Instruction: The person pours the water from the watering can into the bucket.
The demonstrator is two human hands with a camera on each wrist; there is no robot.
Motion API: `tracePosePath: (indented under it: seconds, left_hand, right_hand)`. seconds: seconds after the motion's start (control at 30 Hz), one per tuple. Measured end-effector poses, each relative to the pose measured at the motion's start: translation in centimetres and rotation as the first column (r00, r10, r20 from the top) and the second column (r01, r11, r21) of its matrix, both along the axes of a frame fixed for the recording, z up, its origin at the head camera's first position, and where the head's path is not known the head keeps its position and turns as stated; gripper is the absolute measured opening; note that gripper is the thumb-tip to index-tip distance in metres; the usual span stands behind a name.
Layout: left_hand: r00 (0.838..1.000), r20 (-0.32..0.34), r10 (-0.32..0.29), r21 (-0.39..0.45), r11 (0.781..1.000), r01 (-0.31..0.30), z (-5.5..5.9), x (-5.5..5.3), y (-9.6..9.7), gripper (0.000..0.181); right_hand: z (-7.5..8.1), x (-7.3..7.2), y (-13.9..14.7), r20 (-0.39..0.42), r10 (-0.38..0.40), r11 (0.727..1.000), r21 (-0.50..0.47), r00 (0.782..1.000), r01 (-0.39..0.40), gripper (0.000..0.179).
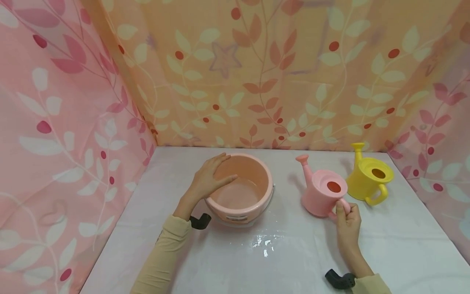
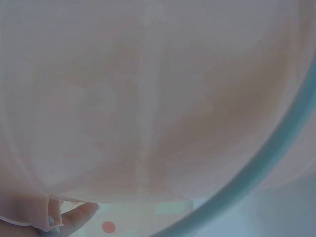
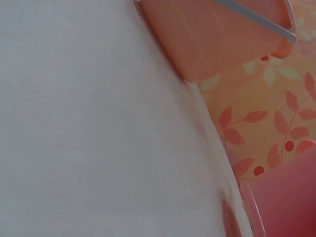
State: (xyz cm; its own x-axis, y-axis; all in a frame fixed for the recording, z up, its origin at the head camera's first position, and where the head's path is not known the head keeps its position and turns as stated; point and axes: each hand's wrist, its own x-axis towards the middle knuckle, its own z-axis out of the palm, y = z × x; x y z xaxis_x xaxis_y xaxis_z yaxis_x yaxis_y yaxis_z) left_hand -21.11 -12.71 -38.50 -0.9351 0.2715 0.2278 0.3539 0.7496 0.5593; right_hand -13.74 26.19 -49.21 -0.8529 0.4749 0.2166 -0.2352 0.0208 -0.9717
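A pink bucket (image 1: 265, 200) with a wire handle stands on the white table. My left hand (image 1: 207, 177) lies at its left rim, fingers along the far-left edge and thumb extended over the opening. In the left wrist view the outer wall of the bucket (image 2: 148, 98) fills most of the picture, and a fingertip shows at lower left. My right hand (image 1: 348, 224) grips the handle of a pink watering can (image 1: 319, 198), which stands right of the bucket. The right wrist view shows part of the watering can (image 3: 286, 197) at lower right.
A yellow watering can (image 1: 361, 179) stands behind and right of the pink one. Wet, shiny patches (image 1: 266, 243) lie on the table in front of the bucket. Leaf-patterned curtains (image 1: 257, 81) enclose the back and sides.
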Motion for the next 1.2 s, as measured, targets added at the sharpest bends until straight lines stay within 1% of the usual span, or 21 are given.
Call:
tracePosePath:
  seconds: [0.13,0.17,0.23,0.3,0.4,0.53,0.63,0.73,0.87,1.2]
  left_hand:
    - [1.0,0.003,0.0,0.007,1.0,0.0,0.1,0.1,0.0,0.073]
    - [1.0,0.004,-0.001,0.005,1.0,0.001,0.1,0.1,0.0,0.073]
    - [1.0,0.006,-0.002,0.003,1.0,0.002,0.2,0.0,0.0,0.073]
    - [1.0,0.004,-0.002,0.001,1.0,0.002,0.2,0.0,0.0,0.073]
    - [1.0,0.008,-0.002,-0.001,1.0,0.002,0.2,0.0,0.1,0.073]
    - [1.0,0.019,0.002,0.001,1.0,-0.002,0.2,0.0,0.1,0.073]
    - [1.0,0.021,0.003,0.002,1.0,-0.003,0.2,0.0,0.1,0.074]
    - [1.0,0.018,0.004,0.001,1.0,-0.004,0.2,0.0,0.1,0.073]
    - [1.0,0.011,0.009,0.004,1.0,-0.009,0.1,-0.1,0.0,0.072]
    - [1.0,0.008,0.007,-0.001,1.0,-0.007,0.0,-0.1,0.1,0.074]
  right_hand:
    - [0.6,0.1,0.0,-0.015,-0.024,0.997,0.077,1.0,0.026,0.006]
    - [0.7,0.1,0.0,-0.016,-0.023,0.996,0.082,1.0,0.025,0.006]
    - [1.0,0.1,0.0,-0.025,-0.019,0.997,0.074,0.999,0.021,0.006]
    - [1.3,0.2,0.0,-0.034,-0.007,0.999,0.046,0.999,0.009,0.006]
    - [1.8,0.3,-0.1,-0.024,0.001,1.0,0.014,1.0,-0.001,0.005]
    - [2.6,0.7,-0.3,0.003,-0.008,0.999,0.048,1.0,0.008,0.007]
    - [3.1,0.9,-0.4,-0.012,-0.005,0.997,0.073,1.0,0.005,0.01]
    - [3.6,0.9,-0.5,-0.046,0.015,0.997,0.07,0.999,-0.012,0.01]
    - [4.3,1.1,-0.7,-0.067,0.021,0.995,0.101,0.998,-0.014,0.008]
    - [5.8,1.9,-1.0,-0.044,0.023,0.995,0.098,0.999,-0.018,0.005]
